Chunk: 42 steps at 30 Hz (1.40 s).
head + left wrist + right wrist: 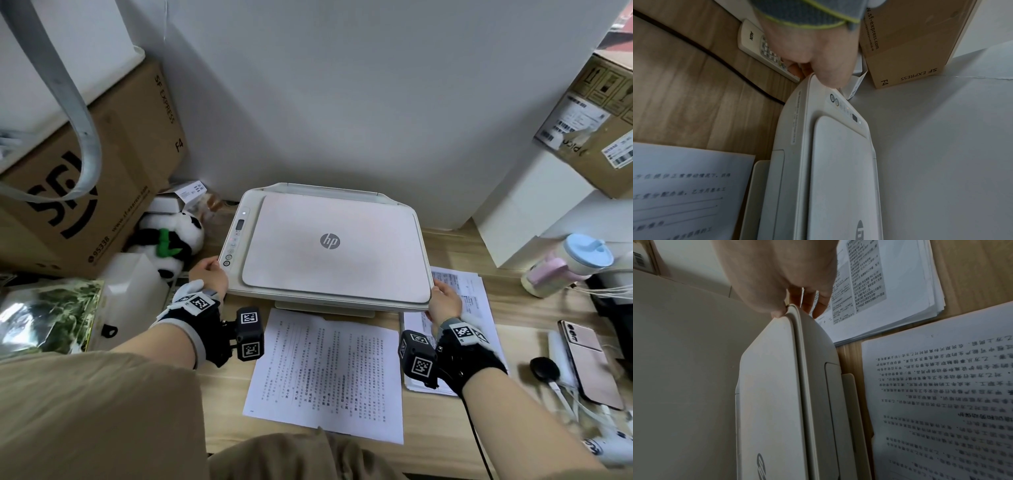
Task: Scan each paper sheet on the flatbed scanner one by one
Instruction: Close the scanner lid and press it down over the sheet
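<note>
A cream HP flatbed scanner stands on the wooden desk against the wall with its lid down. My left hand grips its front-left corner beside the button strip, thumb on top and fingers curled under the edge. At the front-right corner my right hand holds on the same way, with the thumb on the lid corner. A printed sheet lies flat in front of the scanner. A stack of printed sheets lies under and beside my right hand.
A large SF Express carton, a panda plush and a white container crowd the left. A remote control and a black cable lie by the scanner's left side. On the right are a phone, a bottle and boxes.
</note>
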Motion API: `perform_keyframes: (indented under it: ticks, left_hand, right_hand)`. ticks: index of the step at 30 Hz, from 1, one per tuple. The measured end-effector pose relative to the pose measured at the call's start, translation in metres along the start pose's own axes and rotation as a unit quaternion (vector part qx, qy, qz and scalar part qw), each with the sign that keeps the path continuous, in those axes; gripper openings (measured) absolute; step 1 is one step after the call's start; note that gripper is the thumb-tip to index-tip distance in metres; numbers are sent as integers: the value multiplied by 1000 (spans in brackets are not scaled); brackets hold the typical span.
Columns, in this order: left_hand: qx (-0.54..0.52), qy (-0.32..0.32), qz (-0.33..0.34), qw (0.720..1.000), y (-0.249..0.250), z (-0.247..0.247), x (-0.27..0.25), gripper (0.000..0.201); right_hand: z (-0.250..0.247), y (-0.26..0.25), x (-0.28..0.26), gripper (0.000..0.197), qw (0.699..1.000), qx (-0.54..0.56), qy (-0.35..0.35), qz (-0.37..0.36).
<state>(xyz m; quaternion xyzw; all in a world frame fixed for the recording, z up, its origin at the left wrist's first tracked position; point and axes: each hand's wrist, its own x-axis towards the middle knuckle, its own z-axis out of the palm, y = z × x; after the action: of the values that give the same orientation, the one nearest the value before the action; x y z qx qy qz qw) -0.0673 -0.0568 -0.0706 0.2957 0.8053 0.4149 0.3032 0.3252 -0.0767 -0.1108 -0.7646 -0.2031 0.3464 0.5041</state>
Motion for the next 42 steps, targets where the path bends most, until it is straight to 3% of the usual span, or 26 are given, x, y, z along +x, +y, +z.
perform_keyframes:
  ticks: [42]
  left_hand:
    - [-20,8,7,1000,-7,5,7,31]
  right_hand:
    - [0,1,-1,34,999,41,-8,29]
